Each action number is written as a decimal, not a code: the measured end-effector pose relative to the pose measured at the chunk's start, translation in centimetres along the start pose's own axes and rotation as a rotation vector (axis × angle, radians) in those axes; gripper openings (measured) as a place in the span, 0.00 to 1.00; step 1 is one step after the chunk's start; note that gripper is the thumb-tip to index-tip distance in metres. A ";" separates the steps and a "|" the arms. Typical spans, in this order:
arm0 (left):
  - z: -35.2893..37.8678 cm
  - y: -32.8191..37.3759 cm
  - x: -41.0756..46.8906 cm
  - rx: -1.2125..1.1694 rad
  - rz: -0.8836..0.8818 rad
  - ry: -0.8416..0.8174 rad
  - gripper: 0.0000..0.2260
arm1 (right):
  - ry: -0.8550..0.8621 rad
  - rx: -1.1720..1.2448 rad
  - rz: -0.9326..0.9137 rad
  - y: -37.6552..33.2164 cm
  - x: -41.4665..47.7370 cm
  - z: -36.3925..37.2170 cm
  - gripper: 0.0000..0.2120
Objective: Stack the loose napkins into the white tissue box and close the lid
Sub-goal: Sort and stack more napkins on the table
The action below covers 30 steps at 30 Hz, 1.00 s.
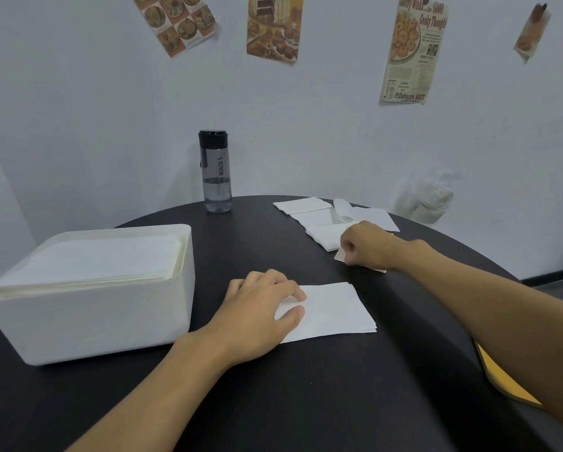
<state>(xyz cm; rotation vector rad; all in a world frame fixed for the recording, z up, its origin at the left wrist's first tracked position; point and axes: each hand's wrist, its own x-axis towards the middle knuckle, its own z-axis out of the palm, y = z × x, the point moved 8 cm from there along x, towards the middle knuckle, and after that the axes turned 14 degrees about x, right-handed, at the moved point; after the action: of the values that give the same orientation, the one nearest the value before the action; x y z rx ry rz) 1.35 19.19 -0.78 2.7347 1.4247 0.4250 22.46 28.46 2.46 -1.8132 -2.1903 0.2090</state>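
- The white tissue box (pixel 94 324) stands open-topped at the left of the tabletop (pixel 306 402). It is a rounded-cornered rectangular tub with smooth matte walls, and its long side faces the person.
- It is filled to the rim with stacked napkins (pixel 91 259), which lie flat with their edges aligned.
- A small napkin pile (pixel 335 309) lies at centre, just right of the box. The pile is thin, soft, white and rectangular, and its long axis runs left to right.
- The left hand (pixel 257 309) rests on the pile's left end, with relaxed fingers pressing it down.
- Loose napkins (pixel 306 206) overlap in a row at the far right.
- The right hand (pixel 368 246) is there too, its fingers clenched and pinching a single napkin (pixel 340 256) at its edge.
- A clear grey water bottle (pixel 215 177) with a black cap stands upright at the back.
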 end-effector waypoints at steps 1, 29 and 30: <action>0.0 0.0 0.0 0.002 0.001 0.001 0.12 | 0.045 0.076 0.011 0.6 -0.1 -0.4 0.12; 0.0 0.0 0.1 0.002 0.002 0.004 0.11 | -0.132 -0.272 -0.078 -0.2 -1.7 -0.2 0.14; 0.0 0.0 0.1 0.000 0.001 0.006 0.11 | -0.138 -0.284 -0.077 -0.2 -1.6 0.0 0.13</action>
<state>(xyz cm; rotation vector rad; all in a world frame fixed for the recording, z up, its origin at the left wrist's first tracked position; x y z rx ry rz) 1.38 19.30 -0.76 2.7369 1.4242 0.4331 22.60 26.81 2.31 -1.9029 -2.4888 0.0055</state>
